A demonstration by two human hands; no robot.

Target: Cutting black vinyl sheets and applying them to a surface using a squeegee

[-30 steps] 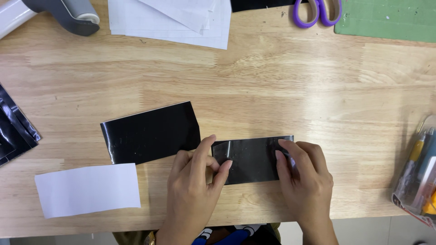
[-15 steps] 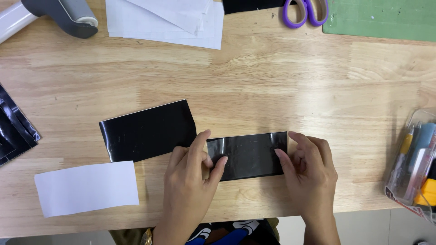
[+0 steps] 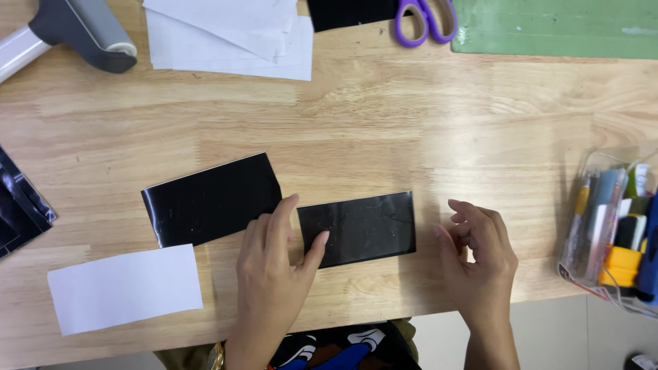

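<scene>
Head view shows your small glossy black rectangular sheet (image 3: 358,229) lying flat on the pale wooden table (image 3: 411,123), near its front edge, with its long axis running left to right across your body and tilted very slightly up at the right end. Your left hand (image 3: 274,274) is the nearer one: it rests flat and open at that sheet's left short edge, thumb tip pressing down on the lower left corner, fingers laid along the edge, gripping nothing. Your right hand (image 3: 480,253) hangs just beyond the sheet's right short edge, apart from it, fingers loosely curled and empty. So the sheet lies between your two hands, pinned on one side only. Left of that sheet, just beyond your left fingertips, lies a larger glossy black sheet (image 3: 211,200), tilted the same way; further left and nearer you sits a white paper rectangle (image 3: 125,288).
</scene>
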